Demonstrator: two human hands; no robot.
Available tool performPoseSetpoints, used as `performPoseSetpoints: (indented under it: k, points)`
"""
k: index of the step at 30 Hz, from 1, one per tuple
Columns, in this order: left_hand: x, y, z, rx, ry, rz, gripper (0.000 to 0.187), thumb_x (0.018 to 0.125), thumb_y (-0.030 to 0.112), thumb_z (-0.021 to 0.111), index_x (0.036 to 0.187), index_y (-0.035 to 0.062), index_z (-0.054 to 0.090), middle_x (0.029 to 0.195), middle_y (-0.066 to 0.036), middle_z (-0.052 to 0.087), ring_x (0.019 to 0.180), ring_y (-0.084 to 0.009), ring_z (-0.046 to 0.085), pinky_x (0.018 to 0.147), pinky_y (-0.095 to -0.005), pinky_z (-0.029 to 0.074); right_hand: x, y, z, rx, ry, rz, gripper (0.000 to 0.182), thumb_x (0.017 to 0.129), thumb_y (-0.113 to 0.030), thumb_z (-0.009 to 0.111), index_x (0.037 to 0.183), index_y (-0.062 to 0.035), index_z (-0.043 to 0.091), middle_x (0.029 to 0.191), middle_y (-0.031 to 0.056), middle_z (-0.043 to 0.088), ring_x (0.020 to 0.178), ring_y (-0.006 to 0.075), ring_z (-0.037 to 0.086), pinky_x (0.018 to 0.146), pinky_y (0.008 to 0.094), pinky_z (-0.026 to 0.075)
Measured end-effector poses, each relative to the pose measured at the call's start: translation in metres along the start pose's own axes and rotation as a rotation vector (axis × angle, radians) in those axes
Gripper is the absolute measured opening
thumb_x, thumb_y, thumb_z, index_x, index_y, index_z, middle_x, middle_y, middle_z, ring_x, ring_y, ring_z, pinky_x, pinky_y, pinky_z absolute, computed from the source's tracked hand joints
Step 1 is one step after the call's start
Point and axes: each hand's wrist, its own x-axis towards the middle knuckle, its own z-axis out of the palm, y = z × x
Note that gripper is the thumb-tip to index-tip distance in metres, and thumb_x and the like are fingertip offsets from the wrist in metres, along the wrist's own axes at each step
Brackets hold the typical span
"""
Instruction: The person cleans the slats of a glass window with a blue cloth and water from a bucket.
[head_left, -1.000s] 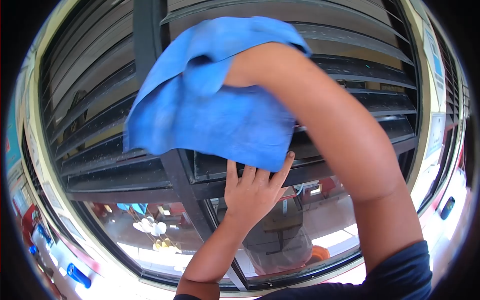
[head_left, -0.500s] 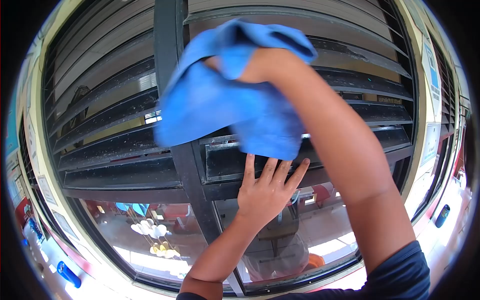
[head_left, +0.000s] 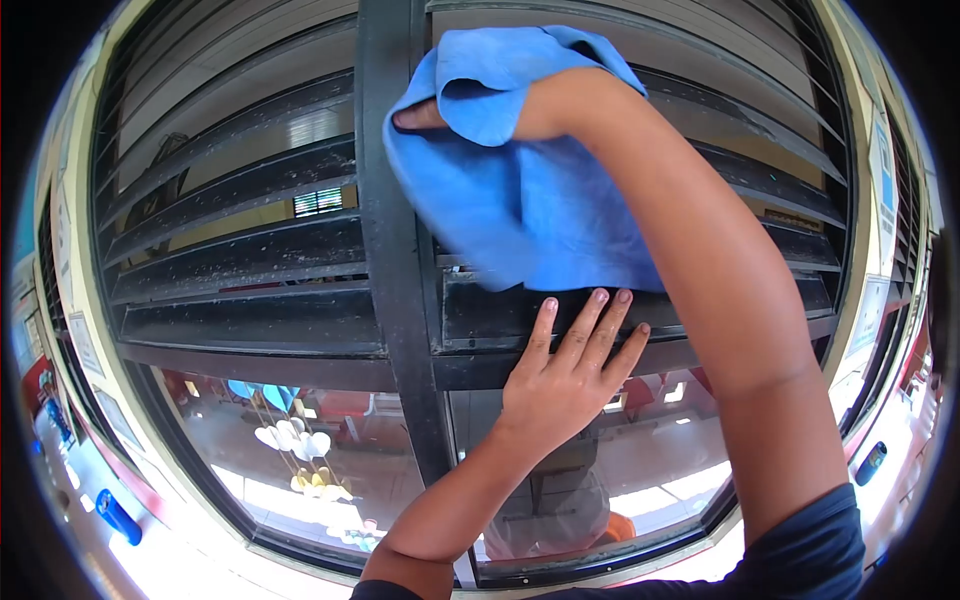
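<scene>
My right hand (head_left: 545,105) grips a blue cloth (head_left: 590,215) high up against the louvred window, beside the dark upright frame bar (head_left: 390,200). Folds of the cloth cover most of its fingers; the thumb shows at the left. Below the cloth's hanging edge, my left hand (head_left: 565,375) lies flat with fingers spread on the lowest dark slat (head_left: 490,310) and the crossbar under it. It holds nothing. Pale specks dot the louvre slats (head_left: 240,250) left of the bar.
Under the crossbar are glass panes (head_left: 350,430), with heart-shaped decorations (head_left: 290,440) visible at the left one. Pale wall (head_left: 860,250) with posted papers borders the window. Blue cylindrical objects (head_left: 118,517) appear at both lower sides.
My right hand and the cloth have swung slightly up, and the cloth's lower part hangs differently. The view has shifted, moving the window frame rightward. My left hand stays spread at the bottom slat.
</scene>
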Motion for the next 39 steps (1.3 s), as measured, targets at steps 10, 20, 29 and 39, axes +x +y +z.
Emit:
performPoseSetpoints:
  k: [10, 20, 29, 39]
  points:
    - [0.001, -0.001, -0.001, 0.021, -0.031, 0.009, 0.039, 0.089, 0.039, 0.061, 0.127, 0.0288, 0.062, 0.146, -0.002, 0.054, 0.137, -0.0191, 0.049, 0.116, -0.0533, 0.030, 0.017, 0.015, 0.010, -0.028, 0.000, -0.100, 0.078, 0.075, -0.074, 0.069, 0.116, -0.0075, 0.068, 0.111, 0.0184, 0.069, 0.102, 0.0339, 0.066, 0.090, 0.0407, 0.051]
    - [-0.002, 0.003, 0.001, 0.011, -0.022, -0.011, 0.036, 0.089, 0.037, 0.061, 0.125, 0.0291, 0.063, 0.148, -0.002, 0.052, 0.137, -0.0190, 0.048, 0.117, -0.0538, 0.029, 0.010, -0.005, 0.001, 0.049, -0.062, 0.016, 0.074, 0.075, -0.073, 0.068, 0.113, -0.0097, 0.070, 0.110, 0.0175, 0.069, 0.104, 0.0363, 0.066, 0.091, 0.0421, 0.050]
    - [-0.004, 0.003, -0.001, -0.002, -0.028, -0.020, 0.037, 0.091, 0.035, 0.061, 0.127, 0.0301, 0.061, 0.149, -0.002, 0.052, 0.138, -0.0189, 0.047, 0.118, -0.0535, 0.027, -0.015, -0.029, -0.016, -0.102, -0.167, 0.075, 0.074, 0.073, -0.075, 0.067, 0.114, -0.0136, 0.070, 0.121, 0.0160, 0.067, 0.110, 0.0386, 0.063, 0.093, 0.0474, 0.049]
    - [-0.005, 0.002, -0.002, -0.010, -0.032, -0.010, 0.042, 0.086, 0.037, 0.063, 0.127, 0.0276, 0.061, 0.151, -0.005, 0.048, 0.139, -0.0197, 0.046, 0.115, -0.0551, 0.030, -0.015, -0.024, -0.005, -0.132, -0.076, 0.059, 0.072, 0.072, -0.073, 0.070, 0.104, -0.0086, 0.066, 0.101, 0.0159, 0.068, 0.097, 0.0362, 0.065, 0.087, 0.0437, 0.050]
